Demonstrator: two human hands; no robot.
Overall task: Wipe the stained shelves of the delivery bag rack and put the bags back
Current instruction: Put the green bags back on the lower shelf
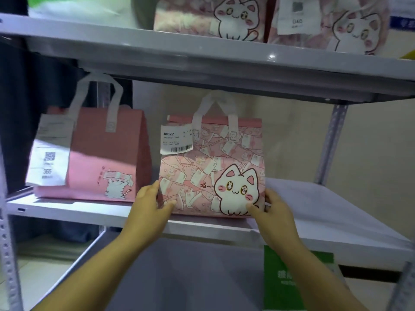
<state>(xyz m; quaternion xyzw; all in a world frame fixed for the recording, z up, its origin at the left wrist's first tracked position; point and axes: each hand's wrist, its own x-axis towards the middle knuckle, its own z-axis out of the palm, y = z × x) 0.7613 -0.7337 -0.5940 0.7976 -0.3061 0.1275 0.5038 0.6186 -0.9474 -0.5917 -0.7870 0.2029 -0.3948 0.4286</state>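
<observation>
Beige wall (292, 135) beyond the right hand (277, 217). Dark fabric (33, 108) hanging far left of the left hand (149, 206), pale floor tiles (42, 270) below it. Green panel (278, 292) with white print below the right hand.

Delivery pickup storeroom: metal rack (202, 61) holding labelled bags (211, 167).

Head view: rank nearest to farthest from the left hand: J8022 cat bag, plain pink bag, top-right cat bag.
1. J8022 cat bag, gripped by the left hand, centre.
2. plain pink bag, just to the left.
3. top-right cat bag, above, far right.
</observation>
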